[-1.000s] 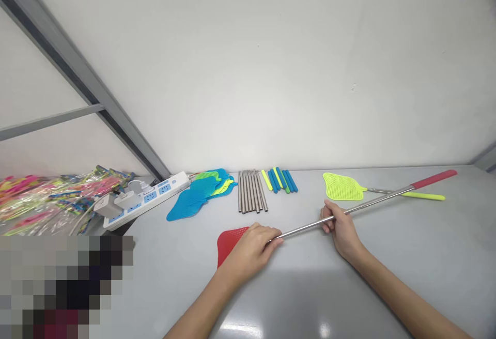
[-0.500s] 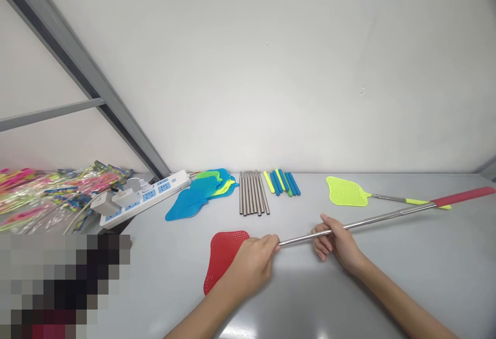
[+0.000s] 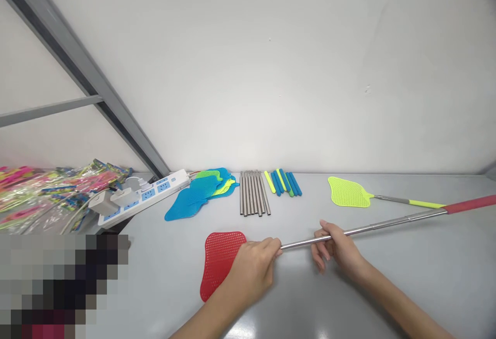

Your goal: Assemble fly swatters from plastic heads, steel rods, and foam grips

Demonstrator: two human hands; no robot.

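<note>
A red fly swatter [image 3: 221,259] with an extended telescopic metal rod stretches across the front of the table, its red handle reaching the right edge of the view. My left hand [image 3: 256,264] is closed around the joint of the swatter head and rod, covering that joint. Further along, my right hand [image 3: 336,246] holds the rod loosely, the thumb above it and the fingers curled beneath. Beyond the rod lies a yellow-green fly swatter [image 3: 349,193], its handle end passing behind the red handle.
Blue and yellow-green swatter heads [image 3: 188,202] overlap at the back left. Beside them lie several metal rods [image 3: 253,193] and blue and yellow handle grips [image 3: 285,183]. A power strip [image 3: 155,194] with plugs and bagged colourful items [image 3: 62,191] sit at the left.
The red swatter's handle end has lowered slightly and shifted right, and its head is turned flatter to view. Both hands keep hold; my right hand's lower fingers have loosened a little.
</note>
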